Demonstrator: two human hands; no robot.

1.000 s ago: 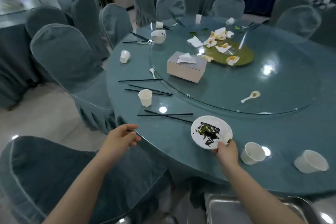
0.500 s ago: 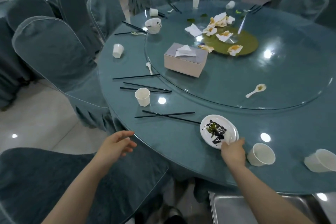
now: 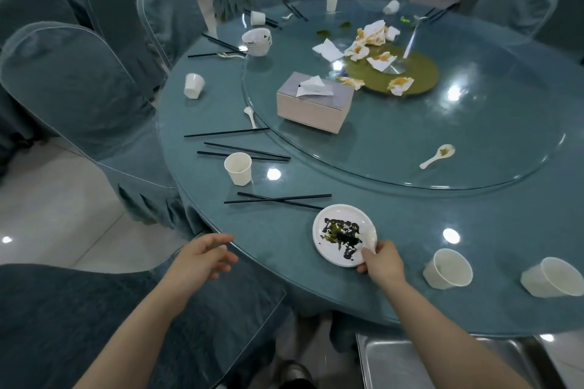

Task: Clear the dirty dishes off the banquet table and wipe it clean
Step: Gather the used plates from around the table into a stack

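Observation:
A round banquet table (image 3: 316,290) with a teal cloth fills the view. Near its front edge lies a white plate (image 3: 328,249) smeared with dark sauce and greens. My right hand (image 3: 382,262) grips the plate's near right rim, thumb on top beside a white spoon resting in it. My left hand (image 3: 202,259) hovers open at the table's left edge, holding nothing. Two white bowls (image 3: 447,268) (image 3: 551,276) lie tipped to the right. A paper cup (image 3: 238,167) stands among black chopsticks (image 3: 278,199).
A glass turntable (image 3: 458,174) carries a tissue box (image 3: 314,101), soiled napkins (image 3: 373,36) and a spoon (image 3: 437,155). Covered chairs (image 3: 79,79) ring the table; one stands under my left arm. A steel tray (image 3: 407,363) sits below the table's front edge.
The view has shifted closer to the table. My right hand has closed further onto the plate's rim; the plate has barely moved. My left hand stays open by the table edge.

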